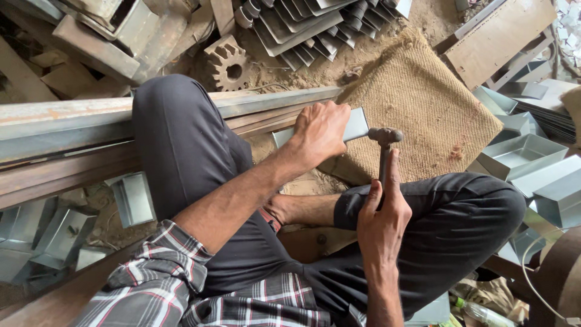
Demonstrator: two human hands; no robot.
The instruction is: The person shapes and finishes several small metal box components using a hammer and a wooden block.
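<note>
My left hand (321, 131) presses down on a flat grey sheet-metal piece (356, 124) lying across the end of a long rusty steel rail (72, 124). A small hammer (385, 145) stands in my right hand (382, 212), thumb along its handle. The hammer head hovers just right of the metal piece's edge. I sit on the ground with my left knee over the rail and my right leg folded under the hammer.
A burlap mat (423, 109) lies beyond the metal piece. Folded sheet-metal trays (526, 154) are piled at right, more at lower left (54, 233). A rusty gear (227, 63) and stacked bent metal strips (315, 24) sit farther off on sandy ground.
</note>
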